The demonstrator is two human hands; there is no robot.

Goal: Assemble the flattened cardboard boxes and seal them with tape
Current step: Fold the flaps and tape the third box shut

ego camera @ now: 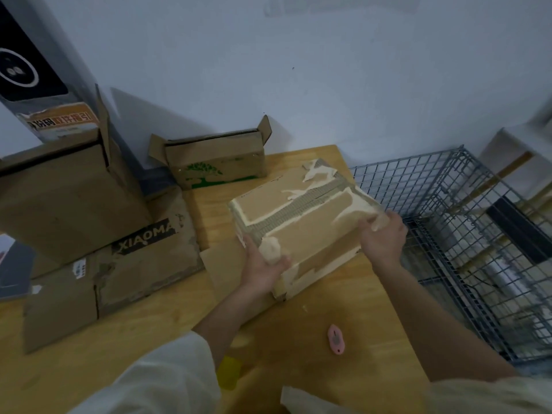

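Your left hand (264, 265) curls its fingers around a wad of peeled tape (270, 251) against the near-left corner of the assembled cardboard box (301, 222) on the wooden surface (343, 324), while your right hand (383, 234) pinches another tape scrap at its right edge.

Both forearms reached forward. The left hand (264, 265) lay palm up, fingers curled. The right hand (383, 234) gripped with bent fingers.

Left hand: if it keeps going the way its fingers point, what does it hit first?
The left hand already touches the taped box at its near-left corner, fingers pointing up and away. Pushing on, it meets that box at once. The green-tree box stands beyond it, though depth is unclear.
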